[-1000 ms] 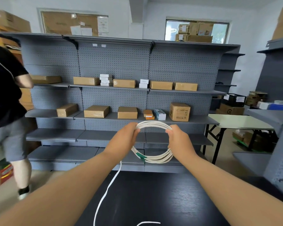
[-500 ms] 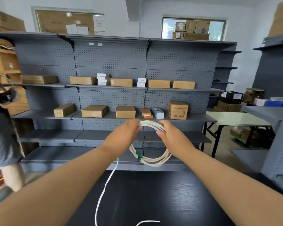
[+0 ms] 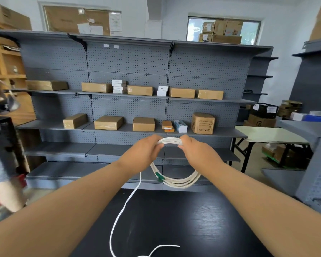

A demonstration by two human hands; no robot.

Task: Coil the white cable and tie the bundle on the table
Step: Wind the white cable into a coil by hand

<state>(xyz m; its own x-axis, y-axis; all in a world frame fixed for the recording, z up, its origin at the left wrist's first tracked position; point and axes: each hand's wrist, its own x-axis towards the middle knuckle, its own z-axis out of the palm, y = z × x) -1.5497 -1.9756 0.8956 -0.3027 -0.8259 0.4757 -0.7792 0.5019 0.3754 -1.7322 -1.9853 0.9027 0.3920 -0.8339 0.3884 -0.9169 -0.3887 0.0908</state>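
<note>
- Hands: my left hand [image 3: 141, 154] and right hand [image 3: 198, 154] both clamp one white cable [image 3: 178, 182] coil, up top.
- Its tail trails onto the black table [image 3: 183, 219] toward the near edge, grey shelving [image 3: 128, 60] behind.

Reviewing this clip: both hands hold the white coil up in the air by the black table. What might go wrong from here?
1. The left hand and right hand grip the coil only at its top; the lower loops hang free and may splay if one hand lets go.
2. The uncoiled tail trails from the left hand down onto the black table and out of frame; it may snag or kink when pulled in.
</note>
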